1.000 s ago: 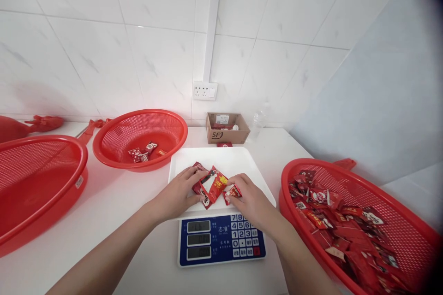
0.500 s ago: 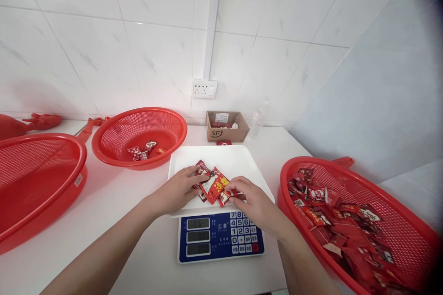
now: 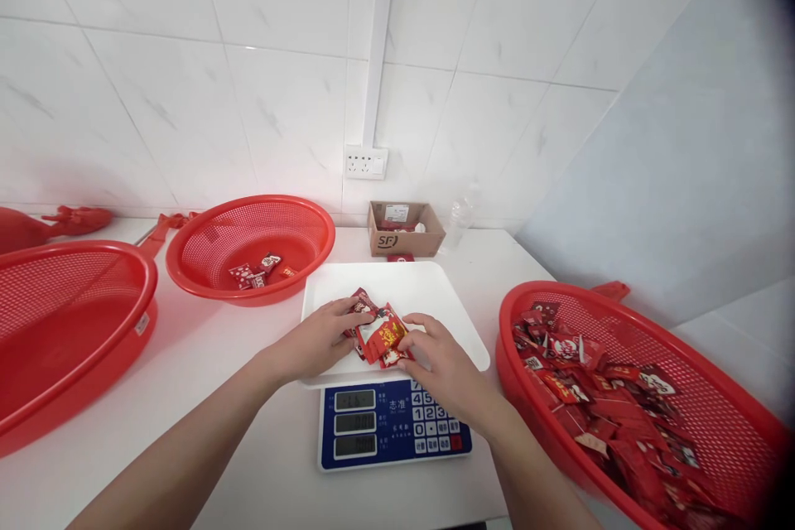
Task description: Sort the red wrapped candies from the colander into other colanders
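A small pile of red snack packets (image 3: 383, 333) lies on the white tray (image 3: 438, 290) of a digital scale (image 3: 396, 426). My left hand (image 3: 320, 339) closes on the pile's left side, its fingers over a dark red packet (image 3: 364, 303). From the right, my right hand (image 3: 435, 356) pinches the edge of the packets, thumb low and fingers above. A red packet with yellow print lies on top between both hands. Some packets beneath are partly hidden by it and by my fingers.
Right of the scale stands a red perforated basket (image 3: 739, 397) full of packets. Back left, another red basket (image 3: 248, 215) holds several packets; a third (image 3: 74, 348) is at far left. Behind the scale are a cardboard box (image 3: 407, 244) and a clear bottle (image 3: 458, 219).
My right hand has shifted slightly left, pushing its packet in under the top one, so the pile is more compact. My left hand has stayed nearly in place.
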`<state>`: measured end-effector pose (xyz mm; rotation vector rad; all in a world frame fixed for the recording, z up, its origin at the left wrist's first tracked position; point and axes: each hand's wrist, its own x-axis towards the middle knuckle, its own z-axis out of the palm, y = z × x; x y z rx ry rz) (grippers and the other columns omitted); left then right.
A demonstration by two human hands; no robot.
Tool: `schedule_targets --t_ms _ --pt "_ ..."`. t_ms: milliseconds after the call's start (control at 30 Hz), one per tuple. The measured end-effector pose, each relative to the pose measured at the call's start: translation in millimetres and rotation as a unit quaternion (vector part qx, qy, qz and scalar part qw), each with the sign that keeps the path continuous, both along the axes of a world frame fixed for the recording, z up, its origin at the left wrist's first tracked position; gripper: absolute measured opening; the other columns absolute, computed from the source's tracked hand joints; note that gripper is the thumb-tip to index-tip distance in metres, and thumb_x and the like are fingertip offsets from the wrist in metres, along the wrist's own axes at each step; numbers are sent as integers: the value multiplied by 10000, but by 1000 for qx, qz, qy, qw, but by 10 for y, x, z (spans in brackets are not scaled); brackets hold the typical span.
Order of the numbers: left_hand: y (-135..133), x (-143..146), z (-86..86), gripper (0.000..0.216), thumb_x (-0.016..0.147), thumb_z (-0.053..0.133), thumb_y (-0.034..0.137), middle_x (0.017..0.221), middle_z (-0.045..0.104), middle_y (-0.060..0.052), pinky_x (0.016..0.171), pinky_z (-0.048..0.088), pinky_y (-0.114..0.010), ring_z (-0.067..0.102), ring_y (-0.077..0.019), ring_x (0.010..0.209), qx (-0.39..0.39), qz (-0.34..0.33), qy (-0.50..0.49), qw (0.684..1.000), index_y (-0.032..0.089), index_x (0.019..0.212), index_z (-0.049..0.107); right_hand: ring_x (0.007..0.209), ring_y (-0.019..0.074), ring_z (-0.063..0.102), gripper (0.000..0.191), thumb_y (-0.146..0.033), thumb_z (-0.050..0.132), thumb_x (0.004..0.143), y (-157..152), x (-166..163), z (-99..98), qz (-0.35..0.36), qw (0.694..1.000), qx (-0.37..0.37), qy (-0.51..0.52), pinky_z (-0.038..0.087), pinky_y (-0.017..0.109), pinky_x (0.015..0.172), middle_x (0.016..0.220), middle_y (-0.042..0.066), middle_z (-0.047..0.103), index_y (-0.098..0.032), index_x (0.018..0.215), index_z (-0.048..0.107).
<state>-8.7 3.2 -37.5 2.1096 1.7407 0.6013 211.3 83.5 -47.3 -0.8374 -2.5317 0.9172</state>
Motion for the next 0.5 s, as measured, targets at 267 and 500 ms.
schedule_targets --t_ms 267,500 --pt "12 35 21 467 855 463 75 1396 536 -76 1027 456 -410 497 -253 1276 18 -26 -11 999 245 1274 579 1348 237 391 256 -143 563 818 -67 -95 -4 41 999 -11 15 341 464 1091 1440 89 420 -235 1057 559" --pt "71 56 -33 555 867 364 18 1380 540 -76 1030 461 -415 494 -208 1274 37 -9 -17 999 248 1367 437 1256 248 476 442 -144 560 829 -87 -245 -3 16 996 80 -23 377 436 1072 1351 107 535 -197 1268 548"
